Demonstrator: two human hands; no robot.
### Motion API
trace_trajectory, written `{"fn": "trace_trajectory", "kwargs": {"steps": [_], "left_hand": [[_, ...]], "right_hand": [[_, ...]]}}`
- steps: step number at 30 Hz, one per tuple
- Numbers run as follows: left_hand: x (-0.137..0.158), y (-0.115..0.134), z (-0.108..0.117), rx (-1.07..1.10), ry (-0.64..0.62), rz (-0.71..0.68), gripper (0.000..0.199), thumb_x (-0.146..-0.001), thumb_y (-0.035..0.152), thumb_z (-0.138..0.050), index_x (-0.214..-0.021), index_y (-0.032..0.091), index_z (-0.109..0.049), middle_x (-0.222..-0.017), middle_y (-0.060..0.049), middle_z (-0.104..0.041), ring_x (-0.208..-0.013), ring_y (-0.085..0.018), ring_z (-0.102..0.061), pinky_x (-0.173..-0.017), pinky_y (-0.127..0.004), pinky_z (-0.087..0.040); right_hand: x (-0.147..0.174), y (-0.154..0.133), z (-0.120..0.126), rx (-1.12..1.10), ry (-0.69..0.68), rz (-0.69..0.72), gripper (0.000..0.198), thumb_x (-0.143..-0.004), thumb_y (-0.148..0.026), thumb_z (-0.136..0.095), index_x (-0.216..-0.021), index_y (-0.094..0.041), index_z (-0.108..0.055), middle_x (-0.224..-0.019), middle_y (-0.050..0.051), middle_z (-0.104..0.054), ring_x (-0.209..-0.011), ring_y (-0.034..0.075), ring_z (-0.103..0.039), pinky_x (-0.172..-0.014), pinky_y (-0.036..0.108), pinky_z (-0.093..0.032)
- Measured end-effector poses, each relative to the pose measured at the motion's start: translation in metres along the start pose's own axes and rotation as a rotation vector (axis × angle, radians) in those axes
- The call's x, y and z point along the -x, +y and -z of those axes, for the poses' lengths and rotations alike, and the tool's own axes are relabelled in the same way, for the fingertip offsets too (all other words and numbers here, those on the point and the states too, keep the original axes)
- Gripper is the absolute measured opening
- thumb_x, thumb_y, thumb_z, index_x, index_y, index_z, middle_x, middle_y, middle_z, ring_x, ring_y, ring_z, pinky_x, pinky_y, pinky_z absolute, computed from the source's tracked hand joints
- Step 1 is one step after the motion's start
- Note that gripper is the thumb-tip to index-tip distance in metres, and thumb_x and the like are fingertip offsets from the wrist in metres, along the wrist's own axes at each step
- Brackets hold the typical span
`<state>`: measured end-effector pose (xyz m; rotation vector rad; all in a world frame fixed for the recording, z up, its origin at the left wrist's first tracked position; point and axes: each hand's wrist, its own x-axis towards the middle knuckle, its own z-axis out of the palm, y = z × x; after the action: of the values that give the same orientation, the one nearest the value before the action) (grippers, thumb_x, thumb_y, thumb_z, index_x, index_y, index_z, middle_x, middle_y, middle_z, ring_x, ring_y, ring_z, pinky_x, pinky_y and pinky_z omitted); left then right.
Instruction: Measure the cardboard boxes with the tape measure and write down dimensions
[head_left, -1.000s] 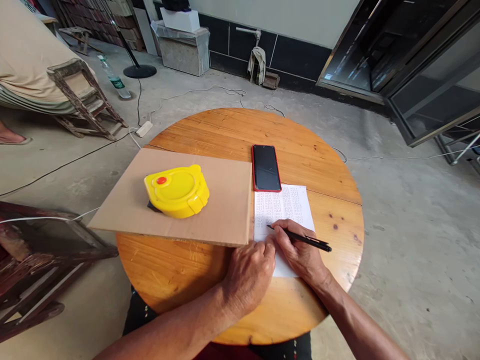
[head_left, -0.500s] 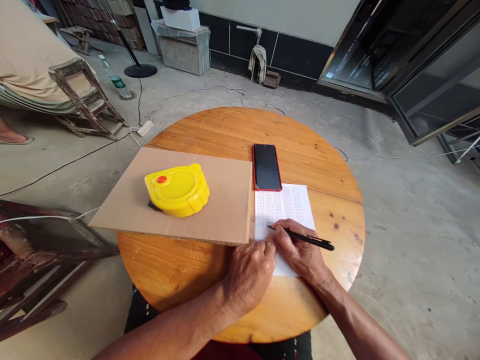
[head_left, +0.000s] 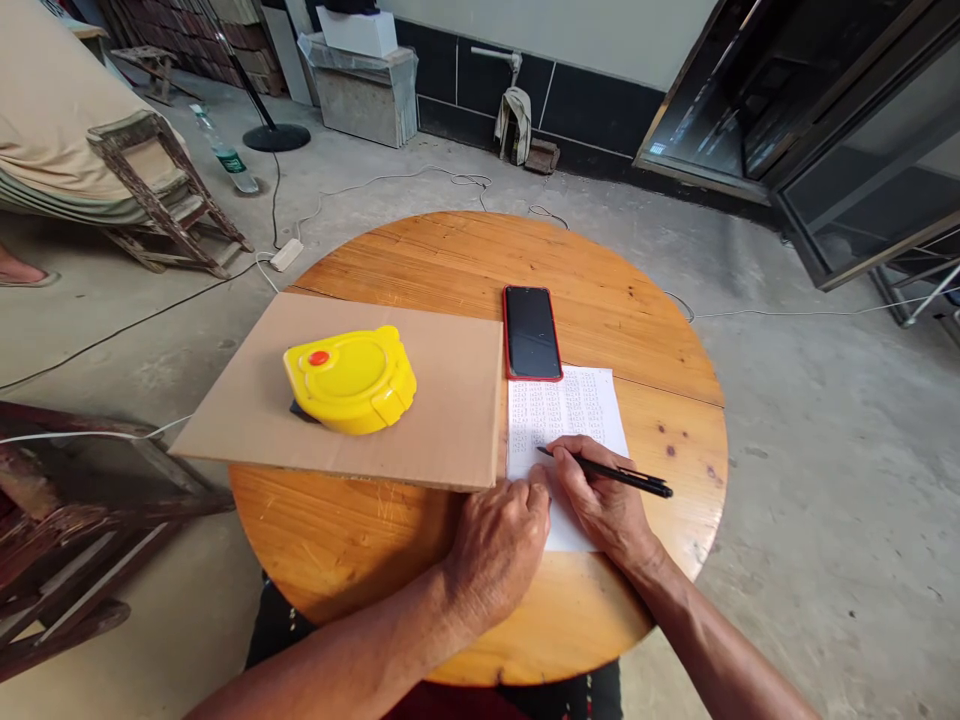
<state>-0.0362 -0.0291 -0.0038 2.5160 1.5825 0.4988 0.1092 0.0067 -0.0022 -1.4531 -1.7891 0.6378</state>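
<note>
My right hand (head_left: 604, 500) holds a black pen (head_left: 626, 475) in a writing grip, its tip at the sheet of paper (head_left: 566, 400). Small rows of handwritten marks fill the upper part of the sheet. My left hand (head_left: 504, 540) rests with curled fingers on the sheet's lower left edge, close beside my right hand. Its fingertips are hidden, so whether anything is under them I cannot make out. A phone (head_left: 532, 335) in a red case touches the top of the sheet. To the left, a yellow case (head_left: 352, 380) with a red button lies on a cardboard sheet (head_left: 450, 400).
The round wooden table (head_left: 660, 370) carries all of this, with the cardboard overhanging its left edge. On the floor stand a wooden folding chair (head_left: 161, 190), a plastic bottle (head_left: 229, 160) and a black stand base (head_left: 276, 137). Cables and a power strip (head_left: 286, 255) lie behind the table.
The pen tip has shifted very slightly up and right on the paper. The whole view has slid a little, with the table appearing slightly farther left. Both hands keep their grip and place.
</note>
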Motion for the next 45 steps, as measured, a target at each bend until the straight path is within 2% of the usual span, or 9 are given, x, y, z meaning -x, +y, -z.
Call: {"fn": "trace_trajectory", "kwargs": {"steps": [13, 24, 29, 33, 39, 45], "left_hand": [[0.0007, 0.0001, 0.0002, 0.001, 0.008, -0.004, 0.02, -0.083, 0.007, -0.058, -0.102, 0.013, -0.062, -0.071, -0.001, -0.065, -0.064, -0.021, -0.065, -0.057, -0.035, -0.053], [0.001, -0.0004, 0.0003, -0.002, -0.012, -0.007, 0.021, -0.084, 0.007, -0.056, -0.104, 0.013, -0.061, -0.072, -0.001, -0.065, -0.065, -0.021, -0.064, -0.058, -0.035, -0.052], [0.0018, -0.0002, -0.0013, -0.009, -0.01, -0.002, 0.02, -0.085, 0.008, -0.056, -0.102, 0.014, -0.061, -0.073, -0.001, -0.065, -0.066, -0.021, -0.064, -0.058, -0.035, -0.052], [0.0018, -0.0002, -0.0011, -0.011, -0.01, -0.008, 0.018, -0.085, 0.009, -0.056, -0.101, 0.015, -0.061, -0.072, -0.001, -0.064, -0.065, -0.021, -0.064, -0.058, -0.035, -0.051], [0.002, 0.0003, -0.001, -0.04, -0.012, -0.011, 0.025, -0.088, 0.011, -0.052, -0.113, 0.012, -0.057, -0.074, -0.002, -0.066, -0.067, -0.02, -0.065, -0.06, -0.034, -0.051], [0.0011, 0.0025, -0.0012, -0.057, -0.043, 0.011, 0.026, -0.088, 0.01, -0.052, -0.114, 0.012, -0.057, -0.076, -0.003, -0.067, -0.069, -0.021, -0.066, -0.063, -0.034, -0.052]], "right_hand": [[0.0008, -0.0003, 0.0002, 0.029, -0.009, 0.045, 0.017, -0.091, -0.022, -0.052, -0.086, -0.016, -0.067, -0.078, 0.004, -0.072, -0.067, 0.015, -0.064, -0.062, 0.025, -0.05], [0.0, -0.0003, 0.0007, -0.009, -0.007, 0.013, 0.016, -0.089, -0.021, -0.053, -0.084, -0.017, -0.067, -0.079, 0.004, -0.072, -0.068, 0.015, -0.064, -0.064, 0.024, -0.05], [-0.0005, -0.0014, -0.0005, 0.013, -0.019, 0.031, 0.016, -0.089, -0.021, -0.052, -0.084, -0.017, -0.067, -0.076, 0.003, -0.071, -0.063, 0.014, -0.062, -0.059, 0.024, -0.047], [0.0005, -0.0005, 0.001, -0.005, -0.015, 0.001, 0.017, -0.089, -0.022, -0.052, -0.081, -0.017, -0.066, -0.073, 0.002, -0.069, -0.062, 0.014, -0.06, -0.058, 0.024, -0.047], [0.0036, 0.0054, 0.0022, -0.079, 0.06, -0.093, 0.019, -0.091, -0.029, -0.052, -0.085, -0.018, -0.066, -0.072, 0.001, -0.068, -0.064, 0.015, -0.061, -0.059, 0.025, -0.046], [0.0026, 0.0042, 0.0007, -0.061, 0.054, -0.097, 0.02, -0.09, -0.03, -0.051, -0.083, -0.018, -0.066, -0.073, 0.003, -0.068, -0.063, 0.016, -0.06, -0.056, 0.026, -0.045]]}}
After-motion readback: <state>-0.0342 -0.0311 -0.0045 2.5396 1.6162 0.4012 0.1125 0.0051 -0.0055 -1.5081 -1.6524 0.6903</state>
